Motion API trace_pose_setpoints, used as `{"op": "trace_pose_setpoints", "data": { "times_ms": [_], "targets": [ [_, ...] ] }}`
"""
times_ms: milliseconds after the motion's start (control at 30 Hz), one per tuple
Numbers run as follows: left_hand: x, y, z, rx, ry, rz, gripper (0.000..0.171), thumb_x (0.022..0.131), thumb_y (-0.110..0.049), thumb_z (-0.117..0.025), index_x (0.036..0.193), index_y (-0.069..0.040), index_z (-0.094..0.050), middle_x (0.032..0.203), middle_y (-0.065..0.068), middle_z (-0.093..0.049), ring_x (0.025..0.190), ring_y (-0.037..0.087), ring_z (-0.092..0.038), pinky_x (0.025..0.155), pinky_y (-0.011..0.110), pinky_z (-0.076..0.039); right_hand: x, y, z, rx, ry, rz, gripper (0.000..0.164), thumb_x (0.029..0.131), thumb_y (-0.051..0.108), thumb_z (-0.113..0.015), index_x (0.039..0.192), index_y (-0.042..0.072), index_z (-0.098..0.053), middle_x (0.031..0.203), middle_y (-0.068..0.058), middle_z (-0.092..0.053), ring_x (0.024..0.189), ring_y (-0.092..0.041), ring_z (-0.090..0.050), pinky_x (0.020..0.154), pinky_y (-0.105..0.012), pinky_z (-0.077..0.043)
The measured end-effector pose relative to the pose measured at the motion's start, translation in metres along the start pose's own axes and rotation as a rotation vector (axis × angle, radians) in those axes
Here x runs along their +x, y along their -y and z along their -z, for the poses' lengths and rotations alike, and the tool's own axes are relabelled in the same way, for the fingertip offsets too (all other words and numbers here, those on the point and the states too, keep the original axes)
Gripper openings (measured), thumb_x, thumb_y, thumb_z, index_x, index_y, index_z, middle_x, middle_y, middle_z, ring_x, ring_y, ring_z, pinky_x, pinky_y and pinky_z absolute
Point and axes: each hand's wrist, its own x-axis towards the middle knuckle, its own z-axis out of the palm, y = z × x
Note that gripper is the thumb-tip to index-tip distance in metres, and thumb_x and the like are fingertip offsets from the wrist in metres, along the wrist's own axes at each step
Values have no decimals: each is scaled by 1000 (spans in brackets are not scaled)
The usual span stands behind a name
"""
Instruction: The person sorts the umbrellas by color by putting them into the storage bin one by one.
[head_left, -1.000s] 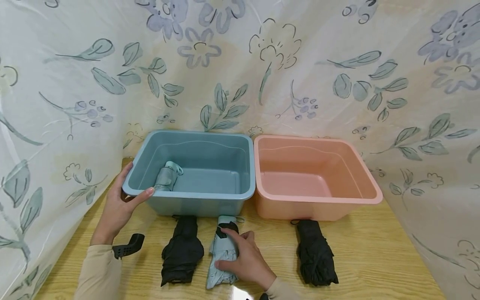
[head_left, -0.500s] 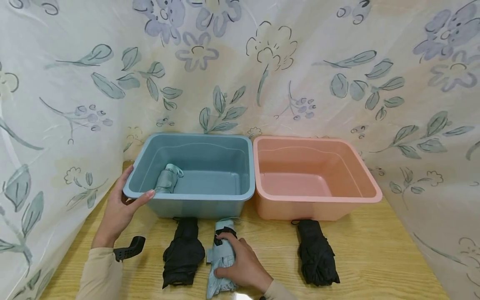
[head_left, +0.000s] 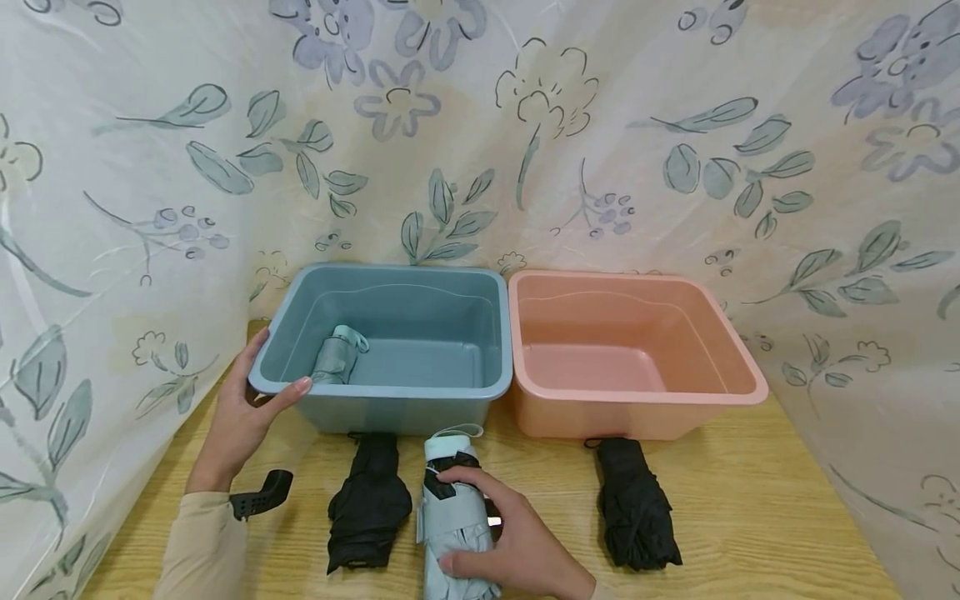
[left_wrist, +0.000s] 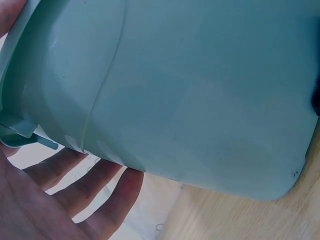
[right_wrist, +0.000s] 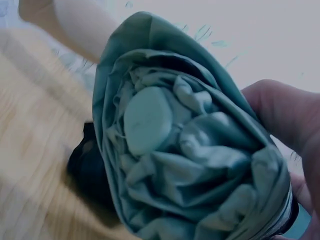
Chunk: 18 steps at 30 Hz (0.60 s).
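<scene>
A folded light-blue umbrella (head_left: 456,521) is in my right hand (head_left: 517,533), which grips it around the side, thumb low and fingers near its black band. Its pale handle and wrist loop point toward the bins. The right wrist view shows the gathered fabric end of this umbrella (right_wrist: 185,150) close up. My left hand (head_left: 238,417) holds the front left corner of the blue bin (head_left: 397,392), thumb along the front rim. In the left wrist view, fingertips (left_wrist: 131,182) touch the bin's outer wall (left_wrist: 200,115). Another folded light-blue umbrella (head_left: 335,358) lies inside this bin, at the left.
To the right, beside the blue bin, stands a pink bin (head_left: 637,398). One folded black umbrella (head_left: 371,508) lies on the wooden table (head_left: 750,517) in front of the blue bin, another black umbrella (head_left: 637,508) before the pink one. A floral sheet (head_left: 480,125) hangs behind.
My right hand has taken hold of the light-blue umbrella and lifted it off the table, toward the camera. The left hand has stayed on the blue bin.
</scene>
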Motion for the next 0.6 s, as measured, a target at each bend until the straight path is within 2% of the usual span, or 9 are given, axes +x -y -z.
{"op": "trace_pose_setpoints", "data": {
  "times_ms": [133,367,600],
  "targets": [
    [0,0,0,4,0,4,91,97,-13,-69,165,-26,-11,158,22,-27,134,45,-36,84,11,-43,-5,19,-1,20,33,-22,63,91,22,-78,146,35,-49,131,-7,-57,106,-27,-65,84,-37,-56],
    [-1,-1,0,22,-5,13,91,97,-16,-70,165,-26,-10,159,21,-27,135,44,-36,84,11,-42,1,50,-1,46,102,176,66,92,10,-75,150,25,-46,135,-12,-54,110,-28,-64,88,-42,-56],
    [0,1,0,11,0,0,91,97,-14,-69,165,-27,-10,158,21,-27,135,45,-36,85,11,-42,26,77,7,-25,69,268,67,92,13,-76,150,27,-46,139,-7,-49,108,-27,-63,89,-44,-55]
  ]
}}
